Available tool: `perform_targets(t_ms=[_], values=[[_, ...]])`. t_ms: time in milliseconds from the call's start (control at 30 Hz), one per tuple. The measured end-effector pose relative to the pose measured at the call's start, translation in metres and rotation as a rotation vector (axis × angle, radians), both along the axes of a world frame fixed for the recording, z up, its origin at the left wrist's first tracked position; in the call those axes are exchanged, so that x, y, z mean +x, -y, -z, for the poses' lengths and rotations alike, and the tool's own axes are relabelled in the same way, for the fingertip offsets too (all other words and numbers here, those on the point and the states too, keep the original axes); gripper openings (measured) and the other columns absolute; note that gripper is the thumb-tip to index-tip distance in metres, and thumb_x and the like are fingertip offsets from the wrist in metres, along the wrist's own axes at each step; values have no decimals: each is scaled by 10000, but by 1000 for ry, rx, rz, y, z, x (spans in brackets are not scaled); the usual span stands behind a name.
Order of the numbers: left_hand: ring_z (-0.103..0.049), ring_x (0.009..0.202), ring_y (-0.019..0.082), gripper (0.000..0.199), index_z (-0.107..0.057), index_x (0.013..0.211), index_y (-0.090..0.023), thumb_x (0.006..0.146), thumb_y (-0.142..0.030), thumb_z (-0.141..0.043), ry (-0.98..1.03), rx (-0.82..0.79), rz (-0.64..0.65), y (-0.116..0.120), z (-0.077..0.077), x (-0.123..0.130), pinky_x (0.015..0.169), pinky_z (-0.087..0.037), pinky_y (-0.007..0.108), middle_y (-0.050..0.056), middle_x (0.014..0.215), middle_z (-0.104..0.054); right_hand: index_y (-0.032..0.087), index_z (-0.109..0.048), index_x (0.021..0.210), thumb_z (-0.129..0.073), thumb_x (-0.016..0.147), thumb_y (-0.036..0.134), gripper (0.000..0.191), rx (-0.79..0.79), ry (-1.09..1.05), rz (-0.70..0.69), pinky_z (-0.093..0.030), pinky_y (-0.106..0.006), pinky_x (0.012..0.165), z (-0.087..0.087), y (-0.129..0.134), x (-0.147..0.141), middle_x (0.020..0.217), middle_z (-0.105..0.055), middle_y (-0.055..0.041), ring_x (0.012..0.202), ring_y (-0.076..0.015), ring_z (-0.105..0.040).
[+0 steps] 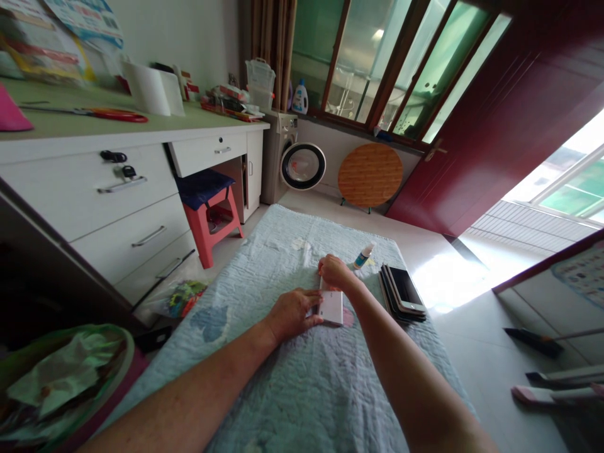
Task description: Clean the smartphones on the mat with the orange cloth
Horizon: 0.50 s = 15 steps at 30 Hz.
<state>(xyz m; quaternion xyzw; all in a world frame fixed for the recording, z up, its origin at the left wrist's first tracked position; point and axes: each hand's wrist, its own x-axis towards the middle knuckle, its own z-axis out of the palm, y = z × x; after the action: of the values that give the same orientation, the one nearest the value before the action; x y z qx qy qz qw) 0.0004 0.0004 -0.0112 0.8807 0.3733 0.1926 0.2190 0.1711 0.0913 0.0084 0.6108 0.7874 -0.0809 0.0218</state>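
Note:
A small flat white box (333, 309) lies on the pale blue quilted cloth (283, 251) in front of me. My left hand (298, 311) grips it from the left, with the thumb at its near edge and the fingers over its far part. Just beyond, my right hand (334, 273) is closed with curled fingers at the far end of the box. What those fingers pinch is hidden from view. Right of my right hand, a small spray bottle (363, 256) with a blue label stands on the cloth. Nearby lies a stack of phones or tablets (406, 290).
To the left are a white desk (127, 189) with drawers, a red stool (214, 220) and a lined waste bin (127, 352). Behind stand a washing machine (278, 157) with its door open and a folded round wooden table (370, 176). Brooms (538, 343) lie at the right.

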Motion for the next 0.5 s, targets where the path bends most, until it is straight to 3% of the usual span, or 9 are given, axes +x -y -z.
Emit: perform_targets(t_ms=[233,500], values=[[-608,1123,255,402,-637,1197,-262,812,-375,-672,-17,-10,-10,3,-5,1,961,-481,354,17,1311,-614,130,-714,979,-497,849,119,253,11,33,39,-416,-226,752,-2,7,23,978,-687,-128,901,-185,-629],[-624,1066,260,426,-628,1208,-257,850,-488,-615,-11,19,16,4,-6,0,915,-483,364,24,1320,-607,110,-726,866,-586,784,95,163,18,44,96,-418,-225,764,-1,19,52,850,-694,-119,856,-190,-633]])
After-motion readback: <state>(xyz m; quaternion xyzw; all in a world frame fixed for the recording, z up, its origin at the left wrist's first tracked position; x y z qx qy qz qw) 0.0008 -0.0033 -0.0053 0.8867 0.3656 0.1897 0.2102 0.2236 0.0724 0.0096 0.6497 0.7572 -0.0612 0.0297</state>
